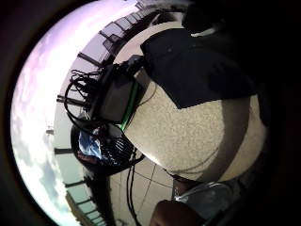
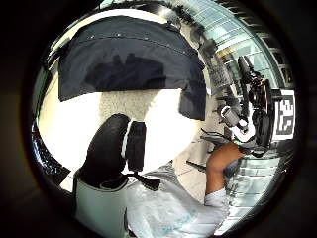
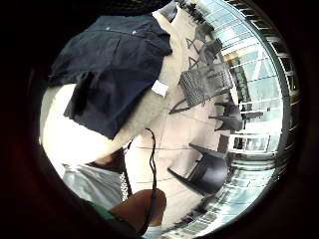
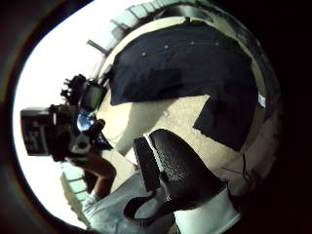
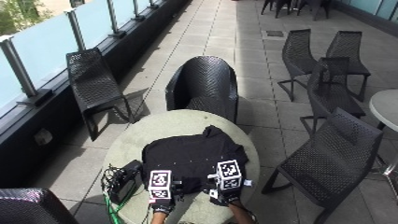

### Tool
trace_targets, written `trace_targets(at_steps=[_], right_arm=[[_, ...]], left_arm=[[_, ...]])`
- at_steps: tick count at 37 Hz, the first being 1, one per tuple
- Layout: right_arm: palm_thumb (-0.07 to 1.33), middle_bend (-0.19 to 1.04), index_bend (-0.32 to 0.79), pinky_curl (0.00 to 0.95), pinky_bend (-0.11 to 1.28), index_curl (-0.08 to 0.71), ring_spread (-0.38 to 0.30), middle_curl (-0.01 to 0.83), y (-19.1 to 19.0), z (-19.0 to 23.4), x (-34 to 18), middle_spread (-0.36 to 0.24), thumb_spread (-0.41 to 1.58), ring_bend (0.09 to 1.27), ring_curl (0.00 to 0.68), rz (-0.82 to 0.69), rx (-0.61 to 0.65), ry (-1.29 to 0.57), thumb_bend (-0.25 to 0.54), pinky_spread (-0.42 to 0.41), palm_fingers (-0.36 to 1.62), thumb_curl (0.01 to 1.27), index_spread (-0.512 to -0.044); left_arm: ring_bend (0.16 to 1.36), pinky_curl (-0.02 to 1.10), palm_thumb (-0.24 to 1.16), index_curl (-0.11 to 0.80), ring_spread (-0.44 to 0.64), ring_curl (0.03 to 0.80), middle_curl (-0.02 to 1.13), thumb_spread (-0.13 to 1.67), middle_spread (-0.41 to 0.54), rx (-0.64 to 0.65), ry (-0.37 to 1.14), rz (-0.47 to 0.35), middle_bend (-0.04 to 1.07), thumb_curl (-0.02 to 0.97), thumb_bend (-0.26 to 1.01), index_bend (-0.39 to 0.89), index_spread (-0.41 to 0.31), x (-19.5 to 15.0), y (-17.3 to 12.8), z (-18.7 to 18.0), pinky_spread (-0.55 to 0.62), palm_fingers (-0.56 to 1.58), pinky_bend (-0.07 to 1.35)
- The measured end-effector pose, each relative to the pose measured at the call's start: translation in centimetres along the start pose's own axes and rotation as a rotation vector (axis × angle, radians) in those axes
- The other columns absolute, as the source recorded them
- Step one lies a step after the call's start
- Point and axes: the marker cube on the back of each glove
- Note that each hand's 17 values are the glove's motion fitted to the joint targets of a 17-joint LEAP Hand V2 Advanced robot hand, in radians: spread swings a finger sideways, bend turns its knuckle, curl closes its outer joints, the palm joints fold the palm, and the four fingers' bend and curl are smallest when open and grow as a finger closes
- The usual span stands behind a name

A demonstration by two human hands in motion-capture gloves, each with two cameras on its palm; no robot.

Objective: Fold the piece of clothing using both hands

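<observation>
While both hands hover apart, the shirt [image 5: 189, 158] lies just beyond.

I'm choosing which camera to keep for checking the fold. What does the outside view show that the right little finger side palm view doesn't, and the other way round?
Only the outside view shows both gloved hands, left hand and right hand, at the near edge of the dark shirt, plus the black box with cables on the round table. Only the palm view shows the shirt's sleeve hanging toward the table edge and a small white tag. Both show the shirt, the table and black chairs.
</observation>
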Motion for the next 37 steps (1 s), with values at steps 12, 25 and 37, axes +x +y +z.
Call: trace_targets(at_steps=[12,25,37], right_arm=[[0.35,0.18,0.05,0.344,0.6,0.204,0.181,0.25,-0.6,5.8,2.1,-0.002,1.07,0.35,0.228,0.05,-0.3,-0.069,-0.012,0.257,0.02,0.24,-0.377],[0.72,0.27,0.36,0.278,0.41,0.285,-0.055,0.302,-4.2,8.6,4.1,-0.147,1.17,0.42,0.238,0.057,0.069,-0.152,0.144,0.098,0.65,0.32,-0.374],[0.89,0.42,0.2,0.337,0.42,0.353,-0.255,0.4,-2.5,5.7,5.5,-0.235,1.18,0.58,0.358,-0.186,0.023,-0.012,0.178,-0.166,1.32,0.33,-0.327]], left_arm=[[0.66,0.33,0.33,0.189,0.3,0.274,0.32,1.12,0.106,-0.196,-0.105,0.016,0.2,0.284,-0.02,0.1,-0.011,-0.6,-5.9,10.9,0.39,0.2,0.51],[0.65,0.28,0.49,0.31,-0.02,0.267,0.34,1.32,-0.1,0.188,-0.296,0.044,0.21,0.296,0.09,0.3,-0.141,-1.7,-8.5,10.2,0.2,0.71,0.31],[0.64,0.34,0.69,0.372,-0.33,0.339,0.45,1.28,-0.307,0.104,-0.108,0.123,0.41,0.353,0.13,0.24,-0.298,-1.0,-3.0,5.8,-0.18,1.28,0.27]])
